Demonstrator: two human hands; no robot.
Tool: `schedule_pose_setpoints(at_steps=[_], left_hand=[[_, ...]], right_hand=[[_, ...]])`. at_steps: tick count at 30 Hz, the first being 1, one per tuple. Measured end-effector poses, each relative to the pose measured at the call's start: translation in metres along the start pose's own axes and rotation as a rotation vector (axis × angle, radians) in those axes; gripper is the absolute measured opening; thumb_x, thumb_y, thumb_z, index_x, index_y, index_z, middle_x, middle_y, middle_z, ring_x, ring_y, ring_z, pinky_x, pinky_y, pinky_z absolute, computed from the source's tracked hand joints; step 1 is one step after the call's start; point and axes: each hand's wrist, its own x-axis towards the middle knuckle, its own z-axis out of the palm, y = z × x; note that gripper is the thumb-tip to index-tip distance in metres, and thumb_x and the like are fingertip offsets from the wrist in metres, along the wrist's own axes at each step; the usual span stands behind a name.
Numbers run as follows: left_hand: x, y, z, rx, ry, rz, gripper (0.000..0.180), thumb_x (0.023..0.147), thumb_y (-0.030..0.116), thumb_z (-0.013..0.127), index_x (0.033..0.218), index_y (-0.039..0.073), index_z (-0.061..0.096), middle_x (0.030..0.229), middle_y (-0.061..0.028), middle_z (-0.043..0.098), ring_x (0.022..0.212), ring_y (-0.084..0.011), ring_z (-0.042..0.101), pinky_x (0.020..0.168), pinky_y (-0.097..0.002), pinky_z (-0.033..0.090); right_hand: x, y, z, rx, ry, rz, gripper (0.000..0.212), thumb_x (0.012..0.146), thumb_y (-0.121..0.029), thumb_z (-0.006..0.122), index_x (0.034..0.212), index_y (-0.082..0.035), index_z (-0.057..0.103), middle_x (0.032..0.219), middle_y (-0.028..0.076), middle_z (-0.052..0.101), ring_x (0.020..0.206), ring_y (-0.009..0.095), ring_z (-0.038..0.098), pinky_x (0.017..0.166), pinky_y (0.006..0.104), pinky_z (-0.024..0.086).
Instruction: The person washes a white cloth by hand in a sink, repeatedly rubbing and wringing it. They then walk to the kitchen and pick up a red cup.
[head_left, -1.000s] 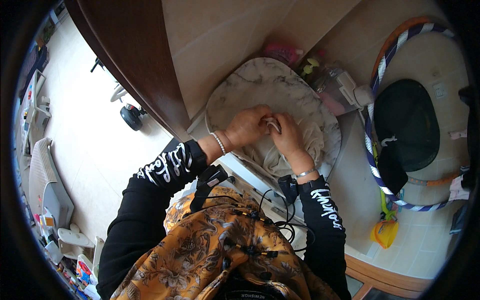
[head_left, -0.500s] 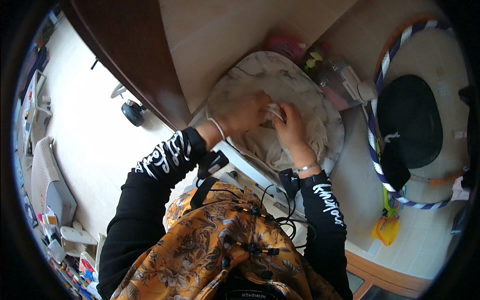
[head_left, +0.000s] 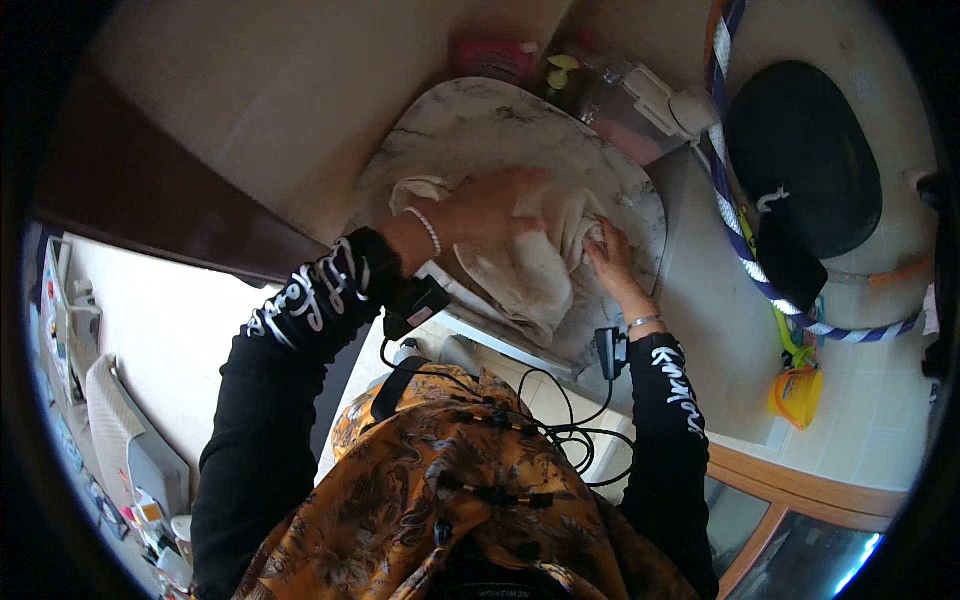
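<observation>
A crumpled cream cloth [head_left: 525,280] lies bunched on a rounded tabletop with a grey-veined marble pattern [head_left: 470,115]. My left hand [head_left: 500,205] reaches over the cloth's upper middle, and motion smears its fingers. At the cloth's right side, my right hand [head_left: 612,262] has its fingers curled onto a gathered fold, with the fingertips partly hidden in the fabric. Folds of the same cloth show past my left wrist, close to the tabletop's left side.
Behind the table stand a clear plastic container with a white top [head_left: 665,105] and a pink package [head_left: 495,58]. A purple-and-silver hoop [head_left: 735,225], a black bag-like item [head_left: 800,160] and a yellow toy [head_left: 797,397] are at the right. Black cables [head_left: 580,435] hang before me.
My hands have moved apart from their close position on the cloth. The cloth is more spread and raised in folds between them. The whole view has shifted.
</observation>
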Motion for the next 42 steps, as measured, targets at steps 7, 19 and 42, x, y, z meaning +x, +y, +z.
schedule_pose_setpoints(at_steps=[7,19,42], left_hand=[[0.019,-0.007,0.050,-0.003,-0.346,-0.172,0.082,0.079,0.047,0.066,0.139,0.003,0.031,0.133,-0.0248,0.042,0.124,-0.0412,0.041,0.104,-0.0456,0.034],[0.072,-0.097,0.109,-0.127,-0.329,-0.013,0.058,0.082,0.026,0.065,0.132,0.007,0.045,0.124,-0.0210,0.055,0.109,-0.0408,0.054,0.097,-0.0433,0.042],[0.037,0.007,-0.058,-0.162,0.021,0.124,0.085,0.076,0.014,0.073,0.146,0.017,0.026,0.128,-0.0169,0.053,0.117,-0.0277,0.052,0.095,-0.0331,0.045]], right_hand=[[-0.059,-0.039,0.029,-0.223,0.162,-0.030,0.059,0.086,-0.035,0.062,0.135,-0.013,0.038,0.134,0.027,0.034,0.122,0.044,0.038,0.099,0.0488,0.036],[0.047,-0.005,0.014,0.019,0.076,0.186,0.050,0.090,-0.029,0.055,0.132,-0.005,0.040,0.113,0.029,0.052,0.104,0.046,0.051,0.089,0.0492,0.042],[-0.061,-0.080,-0.051,0.047,0.242,-0.362,0.079,0.067,0.000,0.075,0.135,-0.009,0.036,0.129,0.016,0.042,0.121,0.033,0.042,0.104,0.0414,0.034]])
